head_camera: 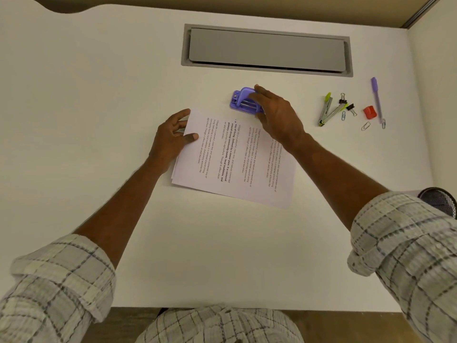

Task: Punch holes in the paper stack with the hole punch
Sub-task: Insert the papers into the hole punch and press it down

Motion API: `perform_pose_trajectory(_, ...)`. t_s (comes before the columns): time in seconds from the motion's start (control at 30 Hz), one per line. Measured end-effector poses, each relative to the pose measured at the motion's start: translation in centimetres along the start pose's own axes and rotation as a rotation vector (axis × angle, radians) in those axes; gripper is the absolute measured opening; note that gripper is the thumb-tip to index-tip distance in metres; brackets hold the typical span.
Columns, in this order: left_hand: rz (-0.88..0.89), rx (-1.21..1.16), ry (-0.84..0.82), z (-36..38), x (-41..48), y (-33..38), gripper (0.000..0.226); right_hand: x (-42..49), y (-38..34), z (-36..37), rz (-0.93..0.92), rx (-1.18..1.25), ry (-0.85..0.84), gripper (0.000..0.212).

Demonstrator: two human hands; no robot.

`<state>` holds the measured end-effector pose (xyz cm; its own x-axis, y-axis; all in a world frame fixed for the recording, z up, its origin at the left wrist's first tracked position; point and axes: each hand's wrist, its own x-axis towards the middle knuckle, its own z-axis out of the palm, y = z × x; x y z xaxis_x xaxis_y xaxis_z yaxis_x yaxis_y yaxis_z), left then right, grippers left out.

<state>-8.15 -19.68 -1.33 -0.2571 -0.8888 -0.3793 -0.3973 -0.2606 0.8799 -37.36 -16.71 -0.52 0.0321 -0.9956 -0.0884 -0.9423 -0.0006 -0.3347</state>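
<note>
A stack of printed white paper point(237, 164) lies slightly askew in the middle of the white desk point(99, 95). My left hand point(170, 137) grips the stack's left edge, thumb on top and fingers along the far corner. A purple hole punch point(243, 100) sits just beyond the stack's far edge. My right hand point(274, 112) wraps over the punch's right side, fingers on its lever and thumb at its near edge, hiding that half of the punch.
A grey cable hatch point(267, 49) is set into the desk at the back. To the right lie a green stapler point(331, 111), binder clips point(346, 102), paper clips point(366, 125), a red sharpener point(369, 112) and a purple pen point(377, 100). A mesh cup point(440, 200) stands at the right edge.
</note>
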Motion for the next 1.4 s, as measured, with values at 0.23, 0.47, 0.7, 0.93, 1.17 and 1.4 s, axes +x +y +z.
perform_pose_trajectory(0.23,0.002,-0.018,0.022,0.0,-0.3,-0.5,0.068,0.5,0.3,-0.2,-0.025,-0.003,0.041,0.047)
perform_pose_trajectory(0.47,-0.031,-0.092,0.064,0.2,-1.0,-1.1,0.069,-0.1,0.9,-0.2,-0.067,0.008,0.092,0.05)
perform_pose_trajectory(0.7,-0.142,-0.352,0.085,0.1,-3.1,-1.8,0.058,-10.4,-2.5,0.1,0.394,0.774,0.51,0.028)
perform_pose_trajectory(0.93,-0.232,-0.535,0.115,0.9,-6.8,-2.5,0.053,-23.2,-9.1,4.5,0.987,1.36,0.237,0.024)
perform_pose_trajectory(1.17,-0.28,-0.685,0.159,3.0,-11.9,-3.2,0.046,-23.7,-12.4,5.2,1.077,1.644,0.15,0.035)
perform_pose_trajectory(1.4,-0.255,-0.658,0.109,3.8,-17.6,-5.7,0.042,-22.6,-11.6,3.2,0.97,1.646,0.298,0.031)
